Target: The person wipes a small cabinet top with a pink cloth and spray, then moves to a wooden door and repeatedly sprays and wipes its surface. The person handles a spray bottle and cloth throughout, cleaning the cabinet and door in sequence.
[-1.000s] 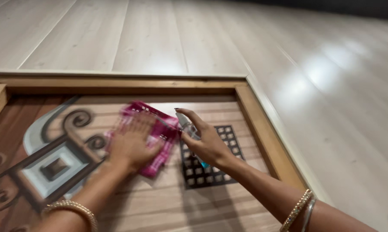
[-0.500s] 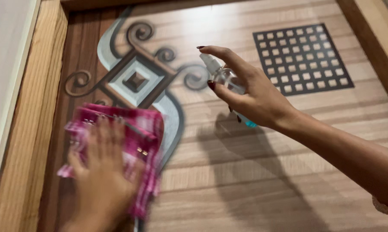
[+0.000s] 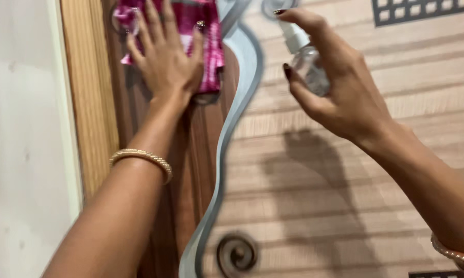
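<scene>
step: door (image 3: pixel 314 206) being wiped, upper left
left hand (image 3: pixel 166 61): flat on cloth (image 3: pixel 210 46)
right hand (image 3: pixel 340 87): fingers curled round bottle (image 3: pixel 310 66)
next: steady aim needed

Two hands, left (image 3: pixel 167 62) and right (image 3: pixel 340 87), work at one door (image 3: pixel 304 206). One pink cloth (image 3: pixel 209 36), one spray bottle (image 3: pixel 309 64). Two bangled wrists: gold bangle (image 3: pixel 142 157) left, beaded bangle (image 3: pixel 456 255) right. Two grille patterns (image 3: pixel 422 10).
</scene>
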